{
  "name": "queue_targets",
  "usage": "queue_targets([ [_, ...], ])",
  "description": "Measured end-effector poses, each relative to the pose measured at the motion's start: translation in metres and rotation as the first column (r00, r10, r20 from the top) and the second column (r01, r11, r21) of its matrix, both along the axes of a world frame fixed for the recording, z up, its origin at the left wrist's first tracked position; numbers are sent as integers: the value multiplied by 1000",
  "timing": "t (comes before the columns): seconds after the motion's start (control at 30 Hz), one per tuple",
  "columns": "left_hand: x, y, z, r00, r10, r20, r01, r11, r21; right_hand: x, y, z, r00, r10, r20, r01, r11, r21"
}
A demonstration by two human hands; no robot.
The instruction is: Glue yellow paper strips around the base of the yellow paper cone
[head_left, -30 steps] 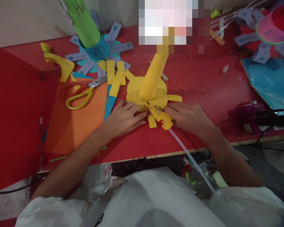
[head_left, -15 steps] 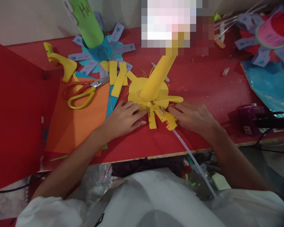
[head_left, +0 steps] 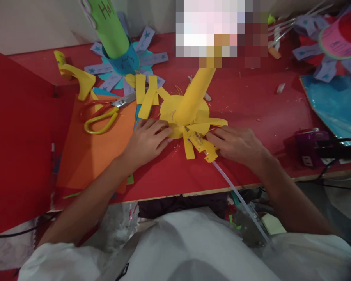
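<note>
A yellow paper tube (head_left: pixel 194 95) stands on a round yellow base (head_left: pixel 175 109) with yellow strips fanning out from it. My left hand (head_left: pixel 148 142) lies flat with its fingers stretched onto the near left edge of the base. My right hand (head_left: pixel 236 144) presses its fingertips onto a glue-smeared yellow strip (head_left: pixel 203 144) at the near side of the base. A clear glue stick (head_left: pixel 236 199) runs from under that strip towards me, over the table edge.
Yellow-handled scissors (head_left: pixel 105 113) lie on an orange sheet (head_left: pixel 90 152) to the left. A green tube on a blue and lilac paper flower (head_left: pixel 119 58) stands behind. Loose yellow strips (head_left: pixel 146 93), a purple glue gun (head_left: pixel 312 144) and a blue sheet (head_left: pixel 336 101) lie around on the red table (head_left: pixel 251 105).
My left hand has slid forward and up onto the edge of the yellow base. My right hand has stayed on the glued strip.
</note>
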State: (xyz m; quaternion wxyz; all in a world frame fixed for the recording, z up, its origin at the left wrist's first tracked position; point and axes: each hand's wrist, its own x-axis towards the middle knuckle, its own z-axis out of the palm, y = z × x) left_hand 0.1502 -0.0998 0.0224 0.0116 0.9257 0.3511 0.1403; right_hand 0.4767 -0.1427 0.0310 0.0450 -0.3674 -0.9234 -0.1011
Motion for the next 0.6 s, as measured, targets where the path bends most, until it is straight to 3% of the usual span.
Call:
queue_targets([
  [0.17,-1,2,3,999,-31,17,31,999,27,2,-1,1,1000,-29,11,29,998,-52],
  [0.37,2,-1,1,995,-91,-40,95,987,130,3,-2,8,999,-17,29,18,1000,-7],
  [0.6,7,-2,-2,987,-146,-66,149,988,34,0,1,9,999,-7,35,8,999,-38],
])
